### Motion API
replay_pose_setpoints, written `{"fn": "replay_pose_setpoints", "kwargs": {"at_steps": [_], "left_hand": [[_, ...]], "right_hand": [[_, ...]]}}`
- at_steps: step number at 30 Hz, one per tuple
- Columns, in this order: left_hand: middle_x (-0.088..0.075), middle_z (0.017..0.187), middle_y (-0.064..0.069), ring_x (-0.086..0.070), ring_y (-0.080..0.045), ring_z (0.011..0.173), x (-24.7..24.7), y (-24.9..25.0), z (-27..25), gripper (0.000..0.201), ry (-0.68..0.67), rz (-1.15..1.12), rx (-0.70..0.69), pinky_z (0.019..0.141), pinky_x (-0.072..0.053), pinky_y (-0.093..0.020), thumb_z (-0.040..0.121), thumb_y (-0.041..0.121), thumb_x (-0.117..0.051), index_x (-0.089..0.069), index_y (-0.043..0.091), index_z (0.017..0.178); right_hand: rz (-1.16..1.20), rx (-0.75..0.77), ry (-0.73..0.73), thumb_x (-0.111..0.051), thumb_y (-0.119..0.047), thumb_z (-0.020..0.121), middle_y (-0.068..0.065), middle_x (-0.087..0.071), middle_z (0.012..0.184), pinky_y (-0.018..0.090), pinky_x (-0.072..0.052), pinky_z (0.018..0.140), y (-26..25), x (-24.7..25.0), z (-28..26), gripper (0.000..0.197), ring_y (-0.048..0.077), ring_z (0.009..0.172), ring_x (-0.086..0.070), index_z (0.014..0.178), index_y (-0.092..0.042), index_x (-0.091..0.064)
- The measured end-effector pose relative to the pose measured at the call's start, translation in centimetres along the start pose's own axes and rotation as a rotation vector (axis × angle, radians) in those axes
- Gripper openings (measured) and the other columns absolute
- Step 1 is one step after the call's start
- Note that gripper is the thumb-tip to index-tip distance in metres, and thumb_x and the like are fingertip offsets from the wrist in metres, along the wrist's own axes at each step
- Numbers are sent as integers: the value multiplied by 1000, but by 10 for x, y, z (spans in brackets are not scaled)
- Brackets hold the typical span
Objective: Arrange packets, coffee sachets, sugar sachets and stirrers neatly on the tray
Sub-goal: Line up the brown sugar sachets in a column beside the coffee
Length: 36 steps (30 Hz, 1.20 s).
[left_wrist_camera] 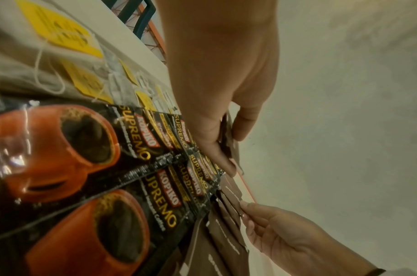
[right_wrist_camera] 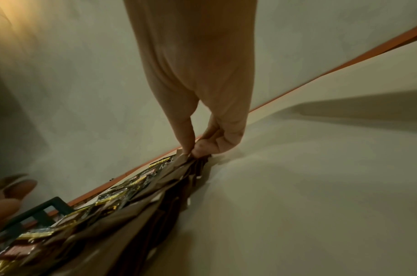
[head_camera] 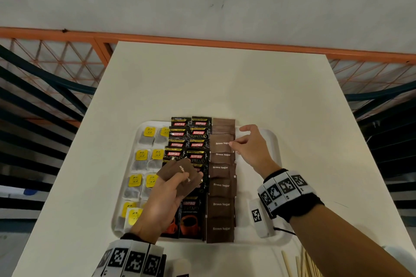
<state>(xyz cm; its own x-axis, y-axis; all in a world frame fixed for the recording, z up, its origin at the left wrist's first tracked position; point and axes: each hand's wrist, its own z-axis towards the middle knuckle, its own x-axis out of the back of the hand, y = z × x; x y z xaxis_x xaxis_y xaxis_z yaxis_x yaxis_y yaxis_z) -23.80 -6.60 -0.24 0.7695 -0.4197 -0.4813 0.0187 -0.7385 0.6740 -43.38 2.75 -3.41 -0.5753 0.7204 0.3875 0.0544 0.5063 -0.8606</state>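
Observation:
A white tray [head_camera: 273,139] holds two columns of yellow-tagged tea bags [head_camera: 142,155], two columns of black Kopiko coffee sachets [head_camera: 198,134] and one overlapping column of brown sugar sachets [head_camera: 221,186]. My left hand [head_camera: 162,200] hovers over the coffee columns and grips a small fan of loose brown sugar sachets [head_camera: 180,172]. My right hand [head_camera: 249,146] reaches to the sugar column's right edge and pinches the edge of one sachet [right_wrist_camera: 182,158] near its far end. Wooden stirrers [head_camera: 301,263] lie on the table by the near right edge.
The tray sits on a white table [head_camera: 225,83] with bare surface beyond and to the right. An orange mesh rack with dark bars [head_camera: 56,69] flanks both table sides. A small white object [head_camera: 182,266] stands at the near edge.

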Motion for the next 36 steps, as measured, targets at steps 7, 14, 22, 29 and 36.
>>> {"fn": "replay_pose_setpoints", "kwargs": {"at_steps": [7, 14, 22, 29, 36], "left_hand": [[-70, 94, -13, -68, -25, 92, 0, -5, 1, 23, -35, 151, -111, 69, -57, -23, 84, -7, -54, -63, 4, 103], [-74, 90, -11, -70, -27, 90, -1, -7, 3, 25, -56, 150, -149, 70, -58, -27, 81, -7, -57, -68, 7, 98], [-72, 74, -5, -69, -16, 71, 4, -4, 4, 14, 46, 222, -261, 62, -56, -23, 81, -5, -59, -66, 7, 83], [-71, 76, -2, -67, -18, 77, 13, -4, 10, 11, 86, 279, -252, 69, -55, -27, 81, 1, -62, -66, 8, 88], [-67, 73, -8, -66, -18, 68, 5, 4, 2, 19, 59, 159, -157, 66, -52, -26, 94, 12, -46, -63, 7, 89]], "right_hand": [[-128, 131, 74, -66, -16, 82, -2, -54, 75, 12, -37, 60, -8, -2, -13, 33, 4, 65, -49, 110, -14, -49], [-187, 258, -537, -57, -35, 88, -12, -60, 90, 21, -44, 76, -35, -10, -45, 24, 3, 78, -56, 109, -24, -61], [-190, 217, -649, -63, -11, 85, -3, -61, 79, 20, -53, 64, -41, -19, -50, 16, 14, 70, -62, 100, -13, -59], [-74, 187, -669, -66, -15, 84, -2, -63, 79, 26, -53, 69, -39, -12, -44, 11, 12, 67, -60, 81, -23, -58], [13, 120, -370, -63, -14, 86, -4, -62, 76, 6, -41, 51, -37, 0, -23, 8, 2, 58, -54, 84, -19, -57]]}}
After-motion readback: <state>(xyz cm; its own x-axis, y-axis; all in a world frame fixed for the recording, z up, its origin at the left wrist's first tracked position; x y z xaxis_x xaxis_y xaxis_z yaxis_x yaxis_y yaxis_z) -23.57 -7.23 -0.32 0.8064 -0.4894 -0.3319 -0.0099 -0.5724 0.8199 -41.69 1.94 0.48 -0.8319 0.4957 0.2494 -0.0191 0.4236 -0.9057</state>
